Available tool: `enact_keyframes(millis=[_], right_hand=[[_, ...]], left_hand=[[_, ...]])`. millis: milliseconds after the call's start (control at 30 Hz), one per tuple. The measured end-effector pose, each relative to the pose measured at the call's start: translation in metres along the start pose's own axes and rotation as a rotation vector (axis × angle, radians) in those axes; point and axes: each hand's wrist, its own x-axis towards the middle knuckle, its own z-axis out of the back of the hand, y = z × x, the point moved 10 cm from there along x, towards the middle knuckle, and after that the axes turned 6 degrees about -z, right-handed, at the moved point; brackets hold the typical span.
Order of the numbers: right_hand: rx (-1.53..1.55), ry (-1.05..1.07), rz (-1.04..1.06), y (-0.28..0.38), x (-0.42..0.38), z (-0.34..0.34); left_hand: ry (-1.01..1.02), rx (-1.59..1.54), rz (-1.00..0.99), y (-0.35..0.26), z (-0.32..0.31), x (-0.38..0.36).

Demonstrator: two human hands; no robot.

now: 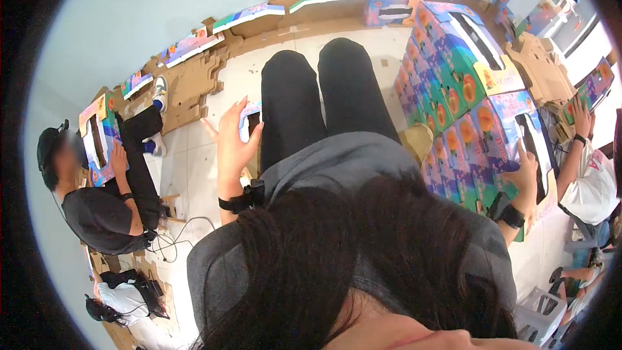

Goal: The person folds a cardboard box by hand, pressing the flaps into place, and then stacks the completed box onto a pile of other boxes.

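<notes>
Carton rows (pixel 457 146), two, right hand (pixel 523 174) open against one, left hand (pixel 237 144) open at one partly hidden carton (pixel 253 111)

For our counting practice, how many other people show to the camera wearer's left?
2: one person seated with a colorful box, and a second person behind them, lower left in the picture. More may be hidden.

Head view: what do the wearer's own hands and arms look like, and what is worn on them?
The left hand and right hand wear no gloves. Each wrist has a black strap, the left strap and right strap, with a dark, blocky piece. The grey sleeves stop short of the wrists. No markings can be made out.
</notes>
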Motion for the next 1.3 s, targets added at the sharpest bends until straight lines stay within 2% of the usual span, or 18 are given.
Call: enact_keyframes(millis=[33,100,133,233,300,333,400,500,600,700,733,833,1033,1067,1200,1233,1300], right_hand=[[-0.100,-0.046,-0.058,-0.003,0.000,0.001],[-0.300,-0.139,-0.164,0.031,-0.021,0.028],[-0.243,-0.137,-0.125,0.057,-0.030,0.049],[0.080,-0.227,0.343,0.135,-0.039,0.087],[0.213,0.094,0.494,0.222,-0.063,0.100],[0.221,0.133,0.646,0.255,-0.076,0.097],[0.233,0.220,0.950,0.311,-0.103,0.087],[0.147,0.386,1.274,0.385,-0.143,0.070],[-0.098,0.510,1.385,0.442,-0.171,0.047],[-0.017,0.558,1.528,0.488,-0.197,0.039],[-0.018,0.599,1.522,0.499,-0.200,0.035],[0.003,0.705,1.559,0.526,-0.204,0.035],[0.096,0.814,1.537,0.560,-0.162,0.028],[0.125,0.837,1.532,0.564,-0.154,0.020],[0.108,0.893,1.469,0.581,-0.139,-0.017],[0.120,0.894,1.461,0.584,-0.137,-0.028],[0.147,0.889,1.446,0.590,-0.138,-0.049]], left_hand=[[-0.005,0.006,-0.018,-0.002,0.001,0.000],[-0.018,0.024,-0.047,-0.007,0.004,0.001],[-0.035,-0.030,-0.055,-0.009,0.005,0.002],[-0.068,-0.148,-0.075,-0.013,0.015,0.009],[-0.082,-0.156,-0.074,-0.015,0.018,0.009],[-0.126,-0.170,-0.090,-0.018,0.021,0.010],[-0.079,-0.200,0.010,-0.009,0.016,0.007],[-0.094,-0.190,0.094,0.002,0.017,0.002],[-0.082,-0.214,0.169,0.019,0.014,-0.001],[-0.033,-0.236,0.270,0.046,0.004,-0.013],[0.042,-0.186,0.320,0.067,-0.008,-0.021],[0.054,-0.247,0.470,0.105,-0.016,-0.042],[0.228,-0.103,0.683,0.196,-0.048,-0.093],[0.361,-0.104,0.824,0.212,-0.060,-0.111],[0.823,0.087,0.956,0.245,-0.102,-0.168],[0.819,0.088,0.926,0.243,-0.108,-0.167],[0.872,-0.148,0.985,0.237,-0.126,-0.165]])
